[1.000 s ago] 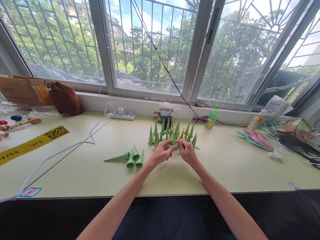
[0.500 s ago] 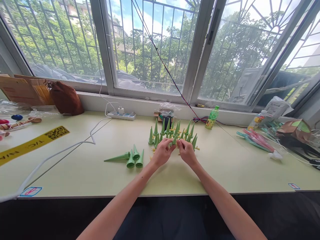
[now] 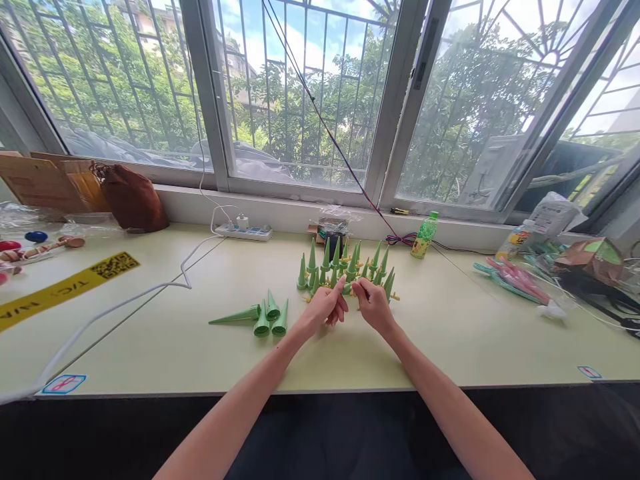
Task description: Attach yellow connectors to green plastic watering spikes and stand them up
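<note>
My left hand is closed, thumb up and fingers curled, around a green plastic spike that shows only in part between my hands. Close beside it, my right hand is pinched at the spike's end; whatever its fingers hold is too small and hidden to name. Just behind both hands stand several green cone-shaped spikes, points up, with small yellow fittings on their sides. To the left of my hands is a small group of green spikes without visible yellow parts, one of them lying on its side.
On the pale table, a power strip with a white cable stands at the back. A green bottle is behind on the right, near plastic-wrapped items. A brown pouch sits back left.
My left hand has turned and lowered slightly, its fingers now curled below the thumb. The green spike between my hands has tipped from upright. My right hand has hardly moved.
</note>
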Tool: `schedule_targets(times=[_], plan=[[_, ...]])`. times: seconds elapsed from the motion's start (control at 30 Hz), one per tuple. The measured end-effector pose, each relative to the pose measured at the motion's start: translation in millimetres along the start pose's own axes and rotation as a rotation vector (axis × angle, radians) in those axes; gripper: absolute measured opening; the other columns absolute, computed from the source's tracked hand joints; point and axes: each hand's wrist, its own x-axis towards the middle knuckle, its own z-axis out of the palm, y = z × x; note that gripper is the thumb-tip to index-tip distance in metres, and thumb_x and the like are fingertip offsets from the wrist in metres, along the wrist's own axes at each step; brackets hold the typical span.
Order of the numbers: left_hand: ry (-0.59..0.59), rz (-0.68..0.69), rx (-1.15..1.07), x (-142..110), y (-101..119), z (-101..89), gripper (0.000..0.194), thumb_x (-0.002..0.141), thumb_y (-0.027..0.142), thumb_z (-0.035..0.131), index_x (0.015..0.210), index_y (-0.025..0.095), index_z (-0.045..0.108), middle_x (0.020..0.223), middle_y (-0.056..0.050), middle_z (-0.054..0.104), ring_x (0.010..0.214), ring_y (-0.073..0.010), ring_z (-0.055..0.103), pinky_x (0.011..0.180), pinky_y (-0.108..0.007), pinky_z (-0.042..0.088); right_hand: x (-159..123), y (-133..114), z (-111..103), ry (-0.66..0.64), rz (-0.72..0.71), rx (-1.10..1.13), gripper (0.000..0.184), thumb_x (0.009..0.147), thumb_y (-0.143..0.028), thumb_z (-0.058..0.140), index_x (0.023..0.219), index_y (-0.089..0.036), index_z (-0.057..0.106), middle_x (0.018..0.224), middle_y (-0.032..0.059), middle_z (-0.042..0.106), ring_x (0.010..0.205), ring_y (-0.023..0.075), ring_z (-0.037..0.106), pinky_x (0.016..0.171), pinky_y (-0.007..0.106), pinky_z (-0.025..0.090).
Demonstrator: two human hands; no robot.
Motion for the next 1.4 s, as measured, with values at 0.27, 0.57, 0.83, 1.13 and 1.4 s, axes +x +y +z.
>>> schedule_targets(times=[0.27, 0.57, 0.83, 1.13, 1.4], plan=[[-0.073, -0.019, -0.114, -1.3, 3.4, -1.9, 0.071, 0.075, 0.077, 0.048, 0.071, 0.008, 0.066, 0.06, -0.007, 0.062, 0.038, -0.0071, 0.043, 0.039, -0.023, 0.03, -0.1, -0.5, -1.3, 0.002, 0.009, 0.017, 0.039, 0.097, -0.046, 0.037, 0.067, -0.02, 0.039, 0.057, -0.0042, 0.036, 0.053, 0.0109, 0.03, 0.052, 0.024, 0.027], [-0.04, 0.185, 0.001, -2.3, -1.7, -1.7, 0.047, 0.082, 0.06, 0.057, 0.068, 0.015, 0.053, 0.049, 0.003, 0.048, 0.039, -0.007, 0.043, 0.041, -0.021, 0.032, -1.2, 1.4, -1.7, -0.005, 0.033, 0.005, 0.041, 0.096, -0.046, 0.038, 0.064, -0.021, 0.034, 0.055, -0.0049, 0.034, 0.051, 0.0103, 0.028, 0.049, 0.025, 0.024], [0.04, 0.355, 0.114, 0.6, -4.0, -1.0, 0.033, 0.082, 0.045, 0.061, 0.07, 0.017, 0.048, 0.055, 0.005, 0.048, 0.042, -0.0059, 0.044, 0.043, -0.02, 0.034, -0.7, 3.1, -0.8, -0.017, 0.034, 0.04, 0.042, 0.097, -0.047, 0.038, 0.064, -0.021, 0.032, 0.056, -0.0044, 0.035, 0.051, 0.0105, 0.029, 0.05, 0.025, 0.025], [0.054, 0.401, 0.182, 2.3, -7.6, -0.7, 0.028, 0.086, 0.04, 0.056, 0.071, 0.017, 0.047, 0.054, 0.005, 0.048, 0.044, -0.0074, 0.046, 0.044, -0.02, 0.035, -1.2, 4.2, -0.4, -0.002, 0.051, 0.074, 0.042, 0.097, -0.046, 0.037, 0.064, -0.021, 0.031, 0.055, -0.0048, 0.032, 0.05, 0.0106, 0.028, 0.048, 0.026, 0.023], [0.201, 0.593, 0.43, 5.2, -13.8, 0.1, 0.017, 0.086, 0.029, 0.058, 0.077, 0.018, 0.049, 0.064, 0.003, 0.053, 0.056, -0.0088, 0.045, 0.055, -0.02, 0.037, -1.1, 2.6, -0.7, -0.015, 0.052, 0.075, 0.041, 0.097, -0.045, 0.037, 0.064, -0.021, 0.032, 0.056, -0.0043, 0.034, 0.052, 0.011, 0.03, 0.05, 0.026, 0.025]])
